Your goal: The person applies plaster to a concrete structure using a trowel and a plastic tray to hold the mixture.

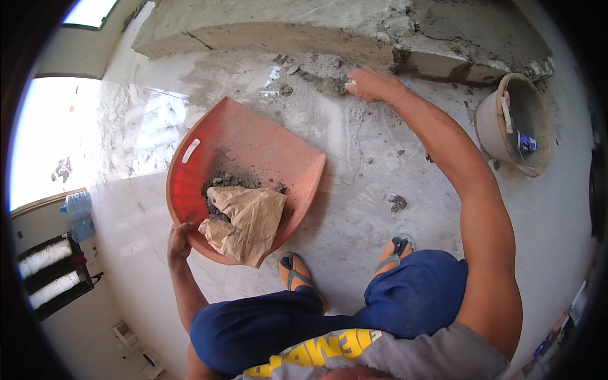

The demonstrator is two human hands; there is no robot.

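My left hand (pixel 180 242) grips the rim of a wide red plastic scoop pan (pixel 272 136), fingers wrapped over its lower-left edge. In the pan lie grey mortar crumbs (pixel 231 182) and a crumpled brown paper piece (pixel 253 215). Farther off, my right arm stretches forward over the floor. My right hand (pixel 371 84) is closed beside a strip of grey mortar (pixel 329 85), close to the foot of a cement ledge. Whatever it holds blends with the mortar and cannot be made out.
The cement ledge (pixel 285 41) runs across the far side. To the right stands a dirty bucket (pixel 494 126) with a blue-and-white container (pixel 526 142) inside. Mortar lumps (pixel 398 202) dot the tiled floor near my sandalled feet. Blue water bottles (pixel 78 215) are at the left.
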